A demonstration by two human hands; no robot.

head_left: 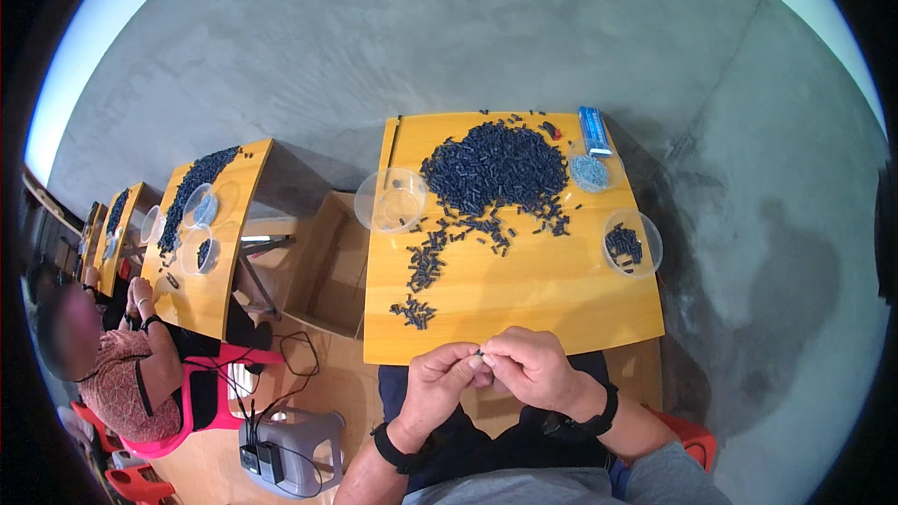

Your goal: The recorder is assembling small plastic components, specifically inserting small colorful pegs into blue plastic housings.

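Note:
My left hand [438, 391] and my right hand [537, 370] meet just past the near edge of the yellow wooden table. Their thumbs and fingertips are closed together around a small dark piece [481, 353], mostly hidden by the fingers. A large heap of short black cylindrical pieces [496, 168] covers the table's far middle. Smaller clusters of the same pieces [413, 311] trail toward me on the left. To the right stands a round transparent tub [645, 266] with several black pieces in it. Behind it, a transparent tub of small silvery parts [589, 173] sits beside a blue box [594, 131].
Another transparent tub [391, 200] overhangs the table's left edge. On the floor to the left are a cardboard box [327, 262] and a grey stool [297, 454] with black cables and adapters. A person [126, 374] sits farther left at a similar table [210, 290].

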